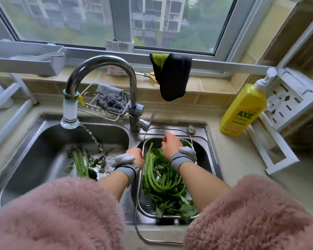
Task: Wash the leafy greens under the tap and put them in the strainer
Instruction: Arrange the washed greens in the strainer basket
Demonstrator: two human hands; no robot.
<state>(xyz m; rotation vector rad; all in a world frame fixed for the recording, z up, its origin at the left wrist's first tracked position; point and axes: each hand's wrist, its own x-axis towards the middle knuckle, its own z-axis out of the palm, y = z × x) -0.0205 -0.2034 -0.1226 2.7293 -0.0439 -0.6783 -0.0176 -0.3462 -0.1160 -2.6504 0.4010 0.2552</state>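
A metal mesh strainer rests over the right sink basin, full of long-stemmed leafy greens. My right hand reaches down into the far end of the strainer, fingers curled on the greens there. At the strainer's left rim is my left hand, with its fingers hidden behind the rim. A smaller bunch of greens lies in the left basin by the drain. The tap arches over the left basin, and a thin stream of water falls from its white spout.
A wire rack with steel wool hangs behind the tap. A dark cloth hangs from the window sill. A yellow dish soap bottle stands on the counter at the right, beside a white rack. Pink fluffy sleeves fill the foreground.
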